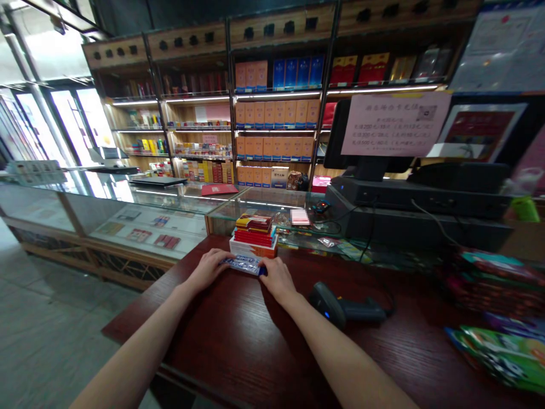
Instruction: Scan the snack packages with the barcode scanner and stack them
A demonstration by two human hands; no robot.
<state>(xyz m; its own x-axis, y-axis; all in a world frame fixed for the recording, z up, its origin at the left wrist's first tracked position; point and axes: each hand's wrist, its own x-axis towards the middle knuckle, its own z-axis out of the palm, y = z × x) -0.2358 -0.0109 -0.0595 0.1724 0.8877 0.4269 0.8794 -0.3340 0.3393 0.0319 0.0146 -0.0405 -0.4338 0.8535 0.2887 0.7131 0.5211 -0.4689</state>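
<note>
I have silvery-blue packet (244,264) just below frame centre, pinched by left hand (211,268) and right hand (278,278) at opposite ends; can't quite tell if it touches dark counter (230,335). Red packets (254,236) atop box (251,249) just behind, scanner (338,307) lower right.

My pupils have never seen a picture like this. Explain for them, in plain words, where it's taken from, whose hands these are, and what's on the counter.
There is no robot here. A person wears one camera on their head, looking forward and down, so we see their own bare arms. The left hand and right hand hold a shiny silver and blue packet by its two ends. Just behind it on the reddish-brown counter sits a white and orange box with red and yellow packets stacked on top. Right of the hands lies a dark handheld scanner; farther right is a green bag.
</note>
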